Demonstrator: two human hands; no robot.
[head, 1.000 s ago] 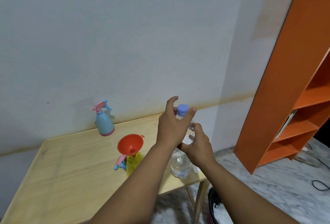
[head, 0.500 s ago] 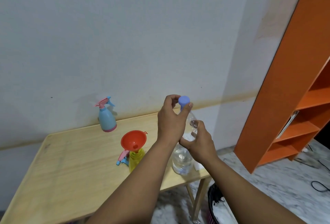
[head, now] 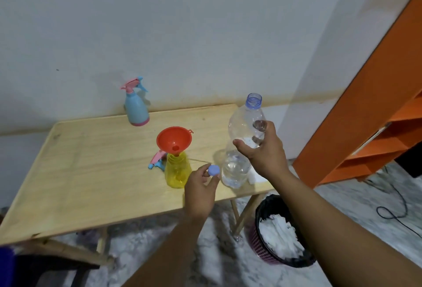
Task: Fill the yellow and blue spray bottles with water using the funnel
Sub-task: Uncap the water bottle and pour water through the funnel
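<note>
The yellow spray bottle (head: pixel 177 170) stands near the front of the wooden table (head: pixel 91 161) with an orange funnel (head: pixel 174 139) in its neck. Its pink and blue spray head (head: pixel 157 160) lies just behind it. The blue spray bottle (head: pixel 135 105), pink trigger on top, stands at the table's back edge. My right hand (head: pixel 265 149) grips a clear water bottle (head: pixel 242 142), uncapped and upright, right of the yellow bottle. My left hand (head: pixel 201 189) pinches the bottle's blue cap (head: pixel 214 170) low over the table, between the two bottles.
A white cloth or paper (head: pixel 255 176) lies on the table behind the water bottle. A dark bin (head: pixel 280 229) with white paper stands on the floor under the table's right corner. An orange shelf unit (head: pixel 376 108) rises at the right. A black cable (head: pixel 397 209) runs over the floor.
My left hand twisted the blue cap off the water bottle and brought it down toward the table. The bottle's neck is now bare. The camera tilted downward.
</note>
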